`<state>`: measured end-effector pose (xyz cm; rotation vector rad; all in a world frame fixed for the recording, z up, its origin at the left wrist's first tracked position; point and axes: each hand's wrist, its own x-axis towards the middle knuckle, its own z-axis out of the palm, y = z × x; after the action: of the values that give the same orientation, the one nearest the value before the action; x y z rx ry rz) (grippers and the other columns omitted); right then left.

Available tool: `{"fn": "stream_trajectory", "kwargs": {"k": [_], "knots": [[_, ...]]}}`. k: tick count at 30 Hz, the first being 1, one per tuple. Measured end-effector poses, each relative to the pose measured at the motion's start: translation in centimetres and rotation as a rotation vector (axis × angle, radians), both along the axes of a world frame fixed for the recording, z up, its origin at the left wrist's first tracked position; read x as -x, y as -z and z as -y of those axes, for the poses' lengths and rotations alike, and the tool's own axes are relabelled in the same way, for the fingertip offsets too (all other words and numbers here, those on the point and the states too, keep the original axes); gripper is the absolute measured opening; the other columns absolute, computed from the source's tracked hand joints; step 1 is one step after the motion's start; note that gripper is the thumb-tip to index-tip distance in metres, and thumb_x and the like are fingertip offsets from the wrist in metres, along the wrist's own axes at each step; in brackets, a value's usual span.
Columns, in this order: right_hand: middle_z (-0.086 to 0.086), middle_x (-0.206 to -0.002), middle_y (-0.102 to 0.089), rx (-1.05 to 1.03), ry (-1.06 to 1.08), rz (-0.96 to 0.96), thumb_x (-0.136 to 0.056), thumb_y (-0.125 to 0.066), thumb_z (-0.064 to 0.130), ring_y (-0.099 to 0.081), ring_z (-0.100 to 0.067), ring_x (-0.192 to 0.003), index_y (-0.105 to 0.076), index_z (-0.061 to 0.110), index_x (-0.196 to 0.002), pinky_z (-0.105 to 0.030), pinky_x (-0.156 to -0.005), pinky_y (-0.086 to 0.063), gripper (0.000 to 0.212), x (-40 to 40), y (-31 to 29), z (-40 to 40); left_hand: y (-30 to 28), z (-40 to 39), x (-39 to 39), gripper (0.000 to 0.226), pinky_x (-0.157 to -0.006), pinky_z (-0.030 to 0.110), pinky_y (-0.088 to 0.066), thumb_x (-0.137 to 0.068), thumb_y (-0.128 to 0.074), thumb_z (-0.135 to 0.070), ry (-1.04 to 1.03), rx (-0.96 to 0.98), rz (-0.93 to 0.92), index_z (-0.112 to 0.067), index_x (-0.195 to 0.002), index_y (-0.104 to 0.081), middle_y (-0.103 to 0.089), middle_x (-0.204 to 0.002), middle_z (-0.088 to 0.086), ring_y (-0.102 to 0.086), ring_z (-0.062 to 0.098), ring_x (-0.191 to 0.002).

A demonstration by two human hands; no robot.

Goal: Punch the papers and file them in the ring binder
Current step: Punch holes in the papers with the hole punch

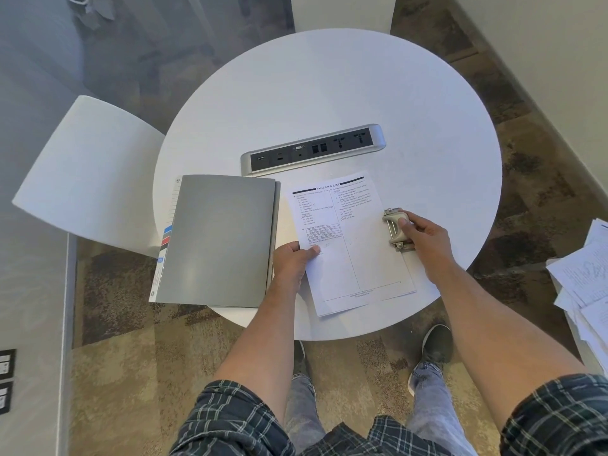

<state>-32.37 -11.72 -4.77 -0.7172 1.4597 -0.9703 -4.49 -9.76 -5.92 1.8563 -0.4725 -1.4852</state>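
A printed paper sheet (pixel 352 255) lies on the round white table (pixel 329 93), near its front edge. My left hand (pixel 291 260) pinches the sheet's left edge, thumb on top. A metal hole punch (pixel 393 228) sits over the sheet's right edge, and my right hand (pixel 424 238) rests on it with the thumb on its lever. To the left of the sheet lies a closed grey ring binder (pixel 217 238), with coloured divider tabs showing along its left side.
A silver socket strip (pixel 312 149) is set into the table behind the paper. A white chair (pixel 88 172) stands at the left, another at the back. A loose stack of papers (pixel 582 281) lies at the right edge. My feet stand on patterned carpet below.
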Motion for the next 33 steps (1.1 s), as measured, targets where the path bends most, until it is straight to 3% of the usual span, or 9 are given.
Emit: {"fn": "stream_trajectory", "kwargs": {"k": [5, 10, 13, 16, 19, 21, 25, 30, 33], "knots": [[-0.006, -0.095, -0.07, -0.008, 0.021, -0.001, -0.095, -0.074, 0.029, -0.066, -0.015, -0.082, -0.078, 0.024, -0.119, -0.023, -0.067, -0.06, 0.025, -0.1, -0.7, -0.2, -0.4, 0.7, 0.5, 0.016, -0.081, 0.039, -0.063, -0.077, -0.082, -0.002, 0.047, -0.003, 0.083, -0.011, -0.091, -0.08, -0.081, -0.09, 0.004, -0.077, 0.027, -0.084], [-0.001, -0.084, -0.072, 0.0, 0.022, 0.013, -0.096, -0.073, 0.026, -0.069, -0.01, -0.07, -0.082, 0.035, -0.096, -0.023, -0.066, -0.061, 0.013, -0.4, -1.6, -0.4, -0.9, 1.7, 1.4, 0.007, -0.078, 0.039, -0.061, -0.075, -0.081, -0.014, 0.165, -0.004, 0.267, -0.017, -0.081, -0.079, -0.079, -0.083, -0.003, -0.077, 0.025, -0.083], [-0.001, -0.084, -0.072, -0.003, 0.04, 0.006, -0.096, -0.073, 0.025, -0.07, -0.01, -0.068, -0.081, 0.034, -0.097, -0.023, -0.065, -0.061, 0.012, -0.5, -1.8, -0.4, -1.3, 2.2, 1.6, 0.007, -0.071, 0.032, -0.058, -0.079, -0.079, -0.015, 0.213, 0.005, 0.352, -0.021, -0.077, -0.075, -0.076, -0.08, -0.007, -0.073, 0.019, -0.076], [-0.002, -0.078, -0.075, -0.009, 0.038, -0.017, -0.098, -0.071, 0.026, -0.071, -0.012, -0.069, -0.08, 0.033, -0.096, -0.023, -0.066, -0.061, 0.012, -0.5, -1.8, -0.4, -1.6, 2.5, 1.6, 0.005, -0.06, 0.023, -0.049, -0.082, -0.077, -0.016, 0.25, 0.019, 0.394, -0.02, -0.084, -0.076, -0.074, -0.08, -0.011, -0.069, 0.013, -0.071], [0.001, -0.069, -0.076, -0.024, 0.035, -0.035, -0.101, -0.066, 0.027, -0.071, -0.01, -0.063, -0.079, 0.03, -0.094, -0.02, -0.064, -0.059, 0.016, -0.5, -2.0, -0.4, -1.5, 2.5, 1.6, 0.005, -0.059, 0.023, -0.047, -0.083, -0.074, -0.019, 0.256, 0.003, 0.404, -0.016, -0.087, -0.075, -0.073, -0.079, -0.01, -0.067, 0.014, -0.07], [0.002, -0.066, -0.076, -0.038, 0.038, -0.041, -0.102, -0.064, 0.024, -0.071, -0.007, -0.059, -0.078, 0.024, -0.096, -0.017, -0.059, -0.057, 0.015, -0.4, -2.1, -0.3, -1.5, 2.5, 1.7, 0.011, -0.059, 0.025, -0.045, -0.084, -0.07, -0.022, 0.232, -0.003, 0.408, -0.013, -0.079, -0.069, -0.069, -0.072, -0.009, -0.062, 0.018, -0.064], [0.003, -0.061, -0.073, -0.061, 0.05, -0.036, -0.099, -0.068, 0.021, -0.068, -0.006, -0.053, -0.075, 0.012, -0.097, -0.015, -0.054, -0.053, 0.012, -0.1, -1.9, 0.0, -1.4, 2.4, 2.1, 0.041, -0.053, 0.026, -0.029, -0.09, -0.067, -0.031, 0.157, 0.018, 0.496, -0.017, -0.064, -0.038, -0.044, -0.06, -0.005, -0.038, 0.018, -0.054], [-0.001, -0.062, -0.062, -0.104, 0.042, -0.092, -0.089, -0.079, 0.027, -0.053, -0.005, -0.049, -0.078, 0.009, -0.097, -0.019, -0.054, -0.042, 0.019, 0.9, -1.0, 0.6, -1.4, 2.3, 2.0, 0.024, -0.055, 0.023, -0.041, -0.089, -0.069, -0.033, 0.123, 0.031, 0.56, -0.01, -0.084, -0.064, -0.068, -0.081, -0.002, -0.06, 0.017, -0.069], [-0.003, -0.062, -0.061, -0.119, 0.023, -0.097, -0.086, -0.082, 0.027, -0.054, -0.007, -0.051, -0.078, 0.009, -0.097, -0.02, -0.056, -0.042, 0.022, 1.6, -0.7, 0.9, -1.2, 2.5, 1.6, 0.011, -0.058, 0.023, -0.044, -0.085, -0.072, -0.023, 0.123, 0.021, 0.566, -0.014, -0.086, -0.066, -0.072, -0.087, -0.001, -0.066, 0.02, -0.077]]}}
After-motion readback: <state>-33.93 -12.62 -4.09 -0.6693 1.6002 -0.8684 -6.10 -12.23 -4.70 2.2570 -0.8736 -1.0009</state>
